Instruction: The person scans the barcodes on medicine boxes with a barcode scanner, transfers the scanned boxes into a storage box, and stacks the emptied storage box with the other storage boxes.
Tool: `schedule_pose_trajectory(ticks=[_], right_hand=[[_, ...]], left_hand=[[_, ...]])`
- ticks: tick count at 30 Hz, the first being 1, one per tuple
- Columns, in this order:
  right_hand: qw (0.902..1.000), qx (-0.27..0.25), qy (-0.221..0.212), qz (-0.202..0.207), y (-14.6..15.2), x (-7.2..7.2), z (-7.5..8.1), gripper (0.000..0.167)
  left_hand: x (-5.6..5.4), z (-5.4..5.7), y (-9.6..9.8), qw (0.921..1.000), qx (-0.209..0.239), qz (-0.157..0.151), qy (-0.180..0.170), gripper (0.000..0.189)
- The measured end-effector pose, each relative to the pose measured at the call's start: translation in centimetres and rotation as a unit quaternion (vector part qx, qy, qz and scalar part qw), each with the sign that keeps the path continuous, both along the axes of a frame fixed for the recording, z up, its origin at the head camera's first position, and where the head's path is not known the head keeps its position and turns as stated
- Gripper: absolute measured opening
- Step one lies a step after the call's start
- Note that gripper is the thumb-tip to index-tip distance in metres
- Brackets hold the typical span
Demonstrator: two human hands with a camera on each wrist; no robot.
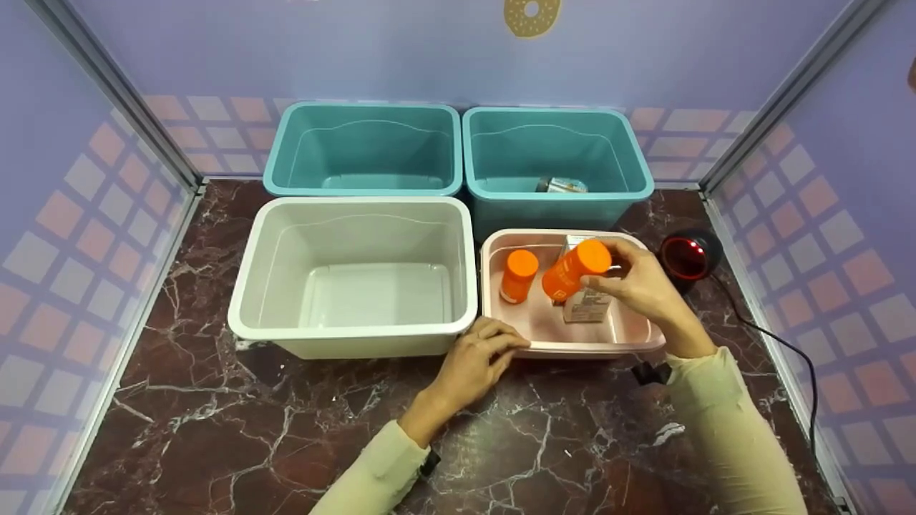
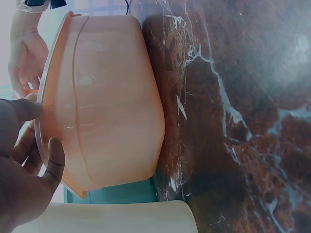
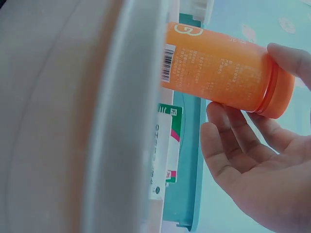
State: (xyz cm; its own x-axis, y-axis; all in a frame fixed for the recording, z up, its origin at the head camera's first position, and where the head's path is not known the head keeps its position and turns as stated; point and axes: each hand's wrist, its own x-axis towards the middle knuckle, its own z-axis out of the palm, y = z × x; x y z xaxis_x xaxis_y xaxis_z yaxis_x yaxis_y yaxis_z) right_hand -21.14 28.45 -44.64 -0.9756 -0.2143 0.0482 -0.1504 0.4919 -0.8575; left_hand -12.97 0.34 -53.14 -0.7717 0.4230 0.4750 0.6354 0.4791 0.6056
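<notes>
My right hand [image 1: 637,282] holds an orange bottle [image 3: 218,68] near its orange cap, thumb on one side and fingers on the other. The bottle is tilted over the pink bin [image 1: 572,347], and its label shows a barcode and small print. A second orange bottle [image 1: 519,275] stands inside that bin on the left. Partly behind the held bottle, a white box [image 1: 588,306] with printing sits in the bin. My left hand [image 1: 476,361] grips the bin's rim at its near left corner, with fingers on both sides of it in the left wrist view.
A large white bin [image 1: 354,333] stands left of the pink one. Behind are two teal bins, the left one [image 1: 363,192] and the right one [image 1: 558,196], which has a small package [image 1: 564,185] inside. A black scanner [image 1: 690,256] glowing red, with a cable, stands at the right.
</notes>
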Motion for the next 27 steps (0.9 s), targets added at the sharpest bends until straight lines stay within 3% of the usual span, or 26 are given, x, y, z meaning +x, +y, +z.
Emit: schedule_pose_trajectory(ticks=[20,27], right_hand=[[0.9994,0.008,-0.005,-0.034,2.4,0.4,0.5,0.057],[0.9989,-0.013,0.005,-0.045,3.4,0.8,1.1,0.057]], left_hand=[[0.1,-0.1,0.0,0.9999,-0.008,0.004,-0.012,0.018],[0.0,-0.1,0.0,0.9999,-0.008,0.005,-0.011,0.019]])
